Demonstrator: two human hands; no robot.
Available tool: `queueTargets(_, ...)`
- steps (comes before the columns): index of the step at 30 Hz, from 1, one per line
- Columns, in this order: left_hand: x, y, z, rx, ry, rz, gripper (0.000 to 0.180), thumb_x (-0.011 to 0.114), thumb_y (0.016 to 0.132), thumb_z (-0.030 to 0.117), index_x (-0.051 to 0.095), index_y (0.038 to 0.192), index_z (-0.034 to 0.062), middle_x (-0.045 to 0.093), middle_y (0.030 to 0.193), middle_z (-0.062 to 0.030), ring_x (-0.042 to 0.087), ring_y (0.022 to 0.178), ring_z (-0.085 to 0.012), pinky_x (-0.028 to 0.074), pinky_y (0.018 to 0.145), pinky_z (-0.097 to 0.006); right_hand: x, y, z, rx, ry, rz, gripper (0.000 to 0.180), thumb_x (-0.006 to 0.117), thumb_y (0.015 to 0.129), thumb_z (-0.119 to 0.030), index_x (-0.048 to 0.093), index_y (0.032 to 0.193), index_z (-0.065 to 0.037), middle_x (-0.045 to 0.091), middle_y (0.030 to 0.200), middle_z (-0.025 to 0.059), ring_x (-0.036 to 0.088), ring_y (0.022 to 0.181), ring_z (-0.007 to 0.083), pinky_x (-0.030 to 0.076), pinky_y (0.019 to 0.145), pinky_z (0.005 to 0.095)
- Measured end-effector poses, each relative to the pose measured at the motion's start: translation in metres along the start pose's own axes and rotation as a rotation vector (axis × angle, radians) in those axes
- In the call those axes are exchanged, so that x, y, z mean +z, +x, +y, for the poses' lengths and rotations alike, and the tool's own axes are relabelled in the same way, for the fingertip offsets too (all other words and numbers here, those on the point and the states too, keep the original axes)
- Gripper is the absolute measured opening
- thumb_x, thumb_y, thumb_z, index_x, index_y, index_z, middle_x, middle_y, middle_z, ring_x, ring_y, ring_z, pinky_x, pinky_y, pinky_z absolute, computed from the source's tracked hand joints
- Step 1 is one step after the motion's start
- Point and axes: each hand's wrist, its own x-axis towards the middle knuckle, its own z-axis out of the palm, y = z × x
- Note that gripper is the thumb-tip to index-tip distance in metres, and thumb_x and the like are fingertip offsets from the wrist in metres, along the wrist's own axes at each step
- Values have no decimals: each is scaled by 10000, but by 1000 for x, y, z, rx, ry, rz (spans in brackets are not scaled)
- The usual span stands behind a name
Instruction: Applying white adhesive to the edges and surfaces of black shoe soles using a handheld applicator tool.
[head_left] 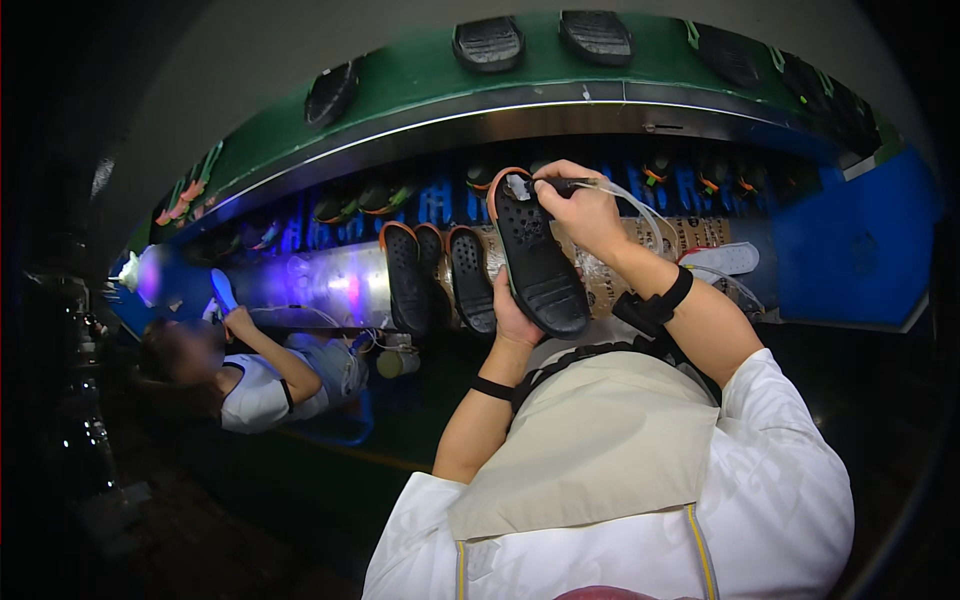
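Observation:
My left hand [513, 318] grips a black shoe sole [540, 260] with an orange-edged rim, near its lower end. The sole is raised over the bench, tilted, with its hollow inner face toward me; small holes cover its middle. In my right hand [588, 210] is a black-handled brush [572, 184], whose pale, flat tip rests on the sole's far end. A clear tube [652, 208] trails from the handle. Left of the held sole, a black sole [470, 282] stands against the bench, and an orange-rimmed sole [404, 285] leans farther left, partly covering another.
The metal bench [325, 275] is partly wrapped in brown tape. At right lies a white, red-edged piece [722, 260] beside a blue panel [850, 240]. A green belt [400, 75] above carries several soles; more sit beneath it. At left, a co-worker [270, 390] holds a blue sole [222, 290].

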Motion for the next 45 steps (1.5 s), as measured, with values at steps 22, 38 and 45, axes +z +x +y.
queueTargets(22,73,-4,30,306,117,89,651,347,1112,537,512,1576,111,607,1527,-111,607,1382,-282,493,1184,-458,-1,-1,-84,-875,-170,80,267,812,854,-90,754,1114,-71,693,843,53,627,795,265,470,745,416)
queueTargets(38,71,-9,43,400,111,-141,689,375,1101,586,508,1576,106,590,1538,-132,591,1390,-304,479,1192,-469,-5,-10,-85,-787,-22,-244,275,840,846,-144,808,1119,-148,744,900,15,641,899,228,454,843,395)
queueTargets(45,69,-8,47,411,141,-95,756,349,1064,669,545,1536,112,598,1522,-132,581,1401,-302,439,1228,-476,-13,-19,-88,-910,-104,-617,248,854,828,-146,817,1072,-159,727,847,-12,629,887,226,443,810,395)
